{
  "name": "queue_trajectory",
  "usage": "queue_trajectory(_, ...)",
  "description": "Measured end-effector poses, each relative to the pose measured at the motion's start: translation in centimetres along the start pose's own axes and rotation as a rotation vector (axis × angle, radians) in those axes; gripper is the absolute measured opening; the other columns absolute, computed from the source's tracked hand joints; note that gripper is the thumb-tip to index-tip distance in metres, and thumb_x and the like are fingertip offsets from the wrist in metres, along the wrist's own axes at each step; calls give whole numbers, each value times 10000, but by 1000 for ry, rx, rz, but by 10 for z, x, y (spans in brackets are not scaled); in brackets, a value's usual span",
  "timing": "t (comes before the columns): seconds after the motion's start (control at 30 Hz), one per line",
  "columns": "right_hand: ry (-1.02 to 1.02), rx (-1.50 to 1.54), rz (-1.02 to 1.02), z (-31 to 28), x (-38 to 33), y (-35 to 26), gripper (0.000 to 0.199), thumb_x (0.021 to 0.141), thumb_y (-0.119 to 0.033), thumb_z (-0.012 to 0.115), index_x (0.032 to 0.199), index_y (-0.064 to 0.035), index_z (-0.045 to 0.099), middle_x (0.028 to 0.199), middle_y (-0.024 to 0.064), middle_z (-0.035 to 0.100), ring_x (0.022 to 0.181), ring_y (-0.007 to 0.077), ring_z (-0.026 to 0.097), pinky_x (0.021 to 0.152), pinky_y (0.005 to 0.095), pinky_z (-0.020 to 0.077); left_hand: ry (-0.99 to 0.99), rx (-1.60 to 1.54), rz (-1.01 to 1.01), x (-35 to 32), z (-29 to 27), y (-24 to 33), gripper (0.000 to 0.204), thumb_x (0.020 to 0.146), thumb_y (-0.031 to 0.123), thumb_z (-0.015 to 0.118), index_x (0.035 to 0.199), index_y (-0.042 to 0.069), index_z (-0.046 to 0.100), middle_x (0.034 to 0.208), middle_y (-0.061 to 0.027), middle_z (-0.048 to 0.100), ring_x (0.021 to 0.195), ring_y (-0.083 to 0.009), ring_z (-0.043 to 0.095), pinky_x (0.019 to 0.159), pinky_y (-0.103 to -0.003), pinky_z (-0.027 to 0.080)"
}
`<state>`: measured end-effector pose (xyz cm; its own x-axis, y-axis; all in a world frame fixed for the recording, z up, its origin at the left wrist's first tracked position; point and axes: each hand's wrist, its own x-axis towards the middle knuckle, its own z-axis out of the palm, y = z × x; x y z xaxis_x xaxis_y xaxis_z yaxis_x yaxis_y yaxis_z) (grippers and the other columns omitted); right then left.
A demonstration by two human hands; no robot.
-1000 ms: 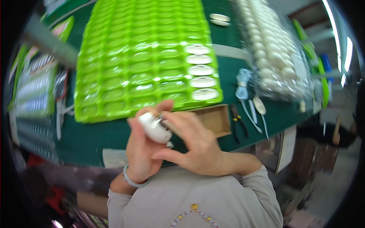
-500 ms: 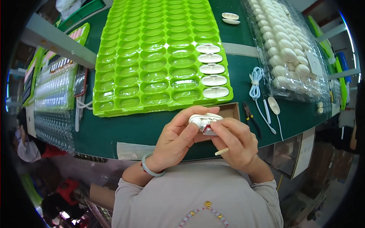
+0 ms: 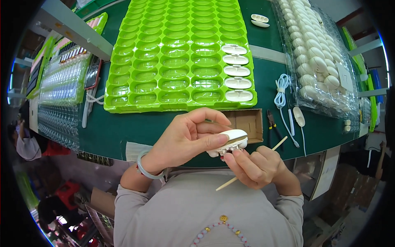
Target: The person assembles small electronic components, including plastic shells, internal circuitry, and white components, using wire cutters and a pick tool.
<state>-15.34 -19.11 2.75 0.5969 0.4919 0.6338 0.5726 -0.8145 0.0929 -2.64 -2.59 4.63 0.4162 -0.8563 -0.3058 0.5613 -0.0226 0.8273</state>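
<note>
My left hand (image 3: 183, 138) is closed around a white oval case (image 3: 235, 135) that looks like an earbud case, its thumb lying across the smooth shell. The case is tilted, and its uneven inner part faces down toward my right hand (image 3: 258, 166). The thumb and fingertips of that hand touch the case's lower edge. A thin pale wooden stick (image 3: 227, 184) is held in the same hand and sticks out on both sides of it. A little red shows under the case beside the right fingertips; what it belongs to is hidden.
A green tray (image 3: 181, 106) with oval pockets lies ahead, several white cases (image 3: 238, 96) filling part of its right column. An open cardboard box (image 3: 257, 131) sits behind my hands. Pliers (image 3: 271, 120), a coiled cable (image 3: 280, 94) and a clear pack of white shells (image 3: 314, 61) are at right.
The case has turned so its outer shell shows more and its inside faces downward. My right hand has moved lower, and the stick now shows at both ends. The view has shifted slightly.
</note>
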Motion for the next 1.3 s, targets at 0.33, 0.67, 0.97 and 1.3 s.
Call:
queue_trajectory(0.33,54,-36,-13,-10,-13,-1,238,712,-19,658,945,-31,609,953,81,471,514,89,401,417,213,275,-137,91,-97,3,1,7,349,937,224,433,1189,-14,477,1070,-86,575,939,-109,549,802,-234,449)
queue_trajectory(0.67,243,-745,711,-80,-102,57,251,756,-50,655,998,-8,604,932,136,589,804,251,578,640,316,476,278,384,373,-3,11,-17,313,867,85,460,1132,-80,485,1151,-207,540,1004,-243,583,839,-312,478)
queue_trajectory(0.97,499,-433,1789,-224,-388,101,292,780,-148,670,1008,27,616,803,86,642,676,159,595,633,270,459,415,348,523,-31,-69,-31,178,893,110,500,911,-58,556,668,-81,564,567,-106,515,533,-205,385)
queue_trajectory(1.3,400,142,2105,-215,-418,147,272,880,-292,539,1026,-82,632,557,-90,378,413,7,270,367,177,203,613,752,336,-51,-55,-14,253,752,4,613,1001,-27,581,1031,-100,580,921,-165,524,803,-268,415)
